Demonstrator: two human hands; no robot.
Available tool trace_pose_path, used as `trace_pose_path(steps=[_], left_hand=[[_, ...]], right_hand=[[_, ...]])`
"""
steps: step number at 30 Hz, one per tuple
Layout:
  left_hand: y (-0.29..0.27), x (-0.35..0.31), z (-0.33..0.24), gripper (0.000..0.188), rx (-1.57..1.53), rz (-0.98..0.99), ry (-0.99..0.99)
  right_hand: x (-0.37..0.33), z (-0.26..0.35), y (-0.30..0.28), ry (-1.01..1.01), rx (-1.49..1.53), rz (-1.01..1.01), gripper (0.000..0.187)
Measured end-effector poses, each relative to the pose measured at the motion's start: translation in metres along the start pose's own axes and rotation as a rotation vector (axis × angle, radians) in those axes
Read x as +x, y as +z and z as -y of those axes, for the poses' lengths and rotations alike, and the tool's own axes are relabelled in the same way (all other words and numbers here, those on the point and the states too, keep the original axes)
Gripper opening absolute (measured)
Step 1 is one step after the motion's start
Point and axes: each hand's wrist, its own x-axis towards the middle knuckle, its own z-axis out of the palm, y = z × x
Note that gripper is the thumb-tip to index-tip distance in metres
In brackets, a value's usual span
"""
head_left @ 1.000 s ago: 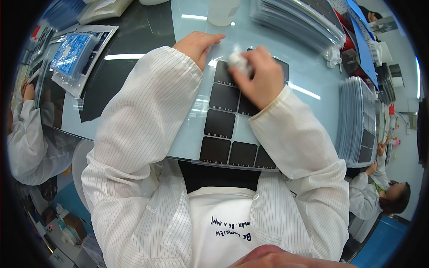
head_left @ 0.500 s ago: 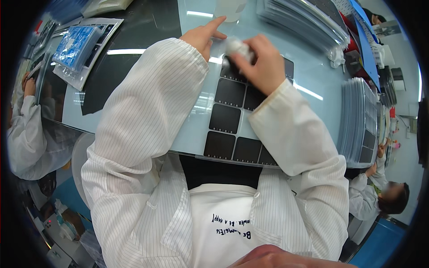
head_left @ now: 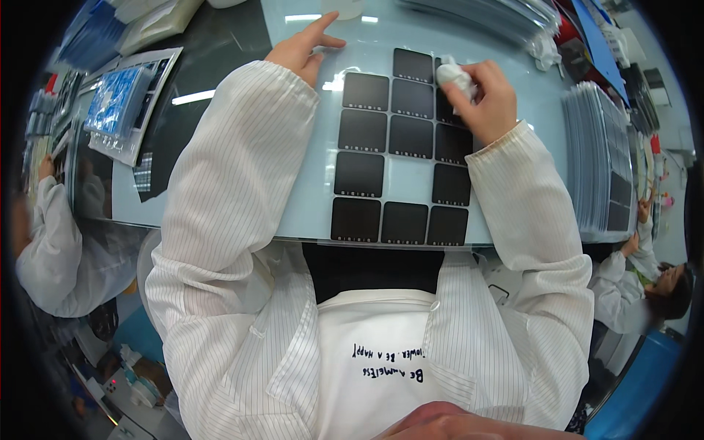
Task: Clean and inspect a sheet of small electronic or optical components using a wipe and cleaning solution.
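Note:
A clear sheet lies flat before me, bearing several dark square panels [head_left: 363, 132] in columns, with one uncovered gap among them. My right hand [head_left: 490, 99] grips a crumpled white wipe [head_left: 455, 77] and presses it on the panels at the sheet's far right; the hand hides part of them. To the left, my left hand [head_left: 301, 50] rests on the glassy tabletop beyond the sheet's far left corner, fingers stretched apart and holding nothing. Just past its fingertips stands a translucent white container [head_left: 343, 9], cut off by the picture's top edge.
Stacked clear sheets [head_left: 598, 158] stand at the right, and another stack [head_left: 491, 18] lies at the far right. A crumpled white wad [head_left: 543, 51] sits beside it. Blue packets in clear plastic [head_left: 117, 99] lie on the left. Other people in white coats sit at both sides.
My right hand with the wipe has moved right across the panels, uncovering those at the far left. My left hand has shifted slightly left. The view has shifted a little.

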Motion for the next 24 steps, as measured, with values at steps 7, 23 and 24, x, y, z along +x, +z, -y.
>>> trace_pose_path(steps=[7,23,24], left_hand=[[-0.011,-0.008,0.007,0.056,-0.088,0.052,-0.038],[-0.008,-0.001,0.005,0.051,-0.057,0.037,-0.018],[-0.009,-0.002,0.007,0.051,-0.066,0.027,-0.023]], right_hand=[[-0.041,0.062,-0.018,-0.156,0.281,0.365,0.028],[-0.033,-0.011,-0.022,0.107,0.072,0.010,0.027],[-0.037,0.001,-0.015,0.063,0.075,0.006,0.027]])
